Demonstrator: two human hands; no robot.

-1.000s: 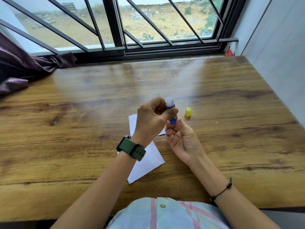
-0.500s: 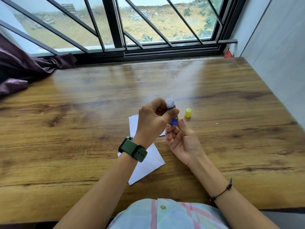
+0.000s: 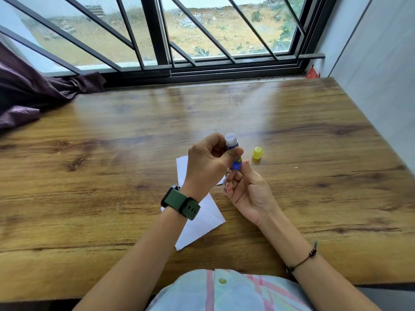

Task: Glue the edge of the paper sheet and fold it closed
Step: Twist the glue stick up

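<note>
An uncapped blue glue stick [image 3: 233, 151] with a white top stands upright between both hands above the table. My left hand [image 3: 207, 163] grips its upper body, thumb across the front. My right hand [image 3: 247, 189], palm up, pinches the stick's base with curled fingers. A white paper sheet [image 3: 202, 223] lies flat on the wooden table [image 3: 112, 176] under my left wrist, partly hidden by the hands. The yellow glue cap [image 3: 257, 153] stands on the table just right of the stick.
A dark purple curtain [image 3: 33, 95] is bunched on the table's far left. A barred window runs along the far edge, a grey wall along the right. A small red object [image 3: 312, 72] sits in the far right corner.
Both hands keep hold of the glue stick in nearly the same spot; my right fingers have shifted slightly at its base. Paper and cap have not moved.
</note>
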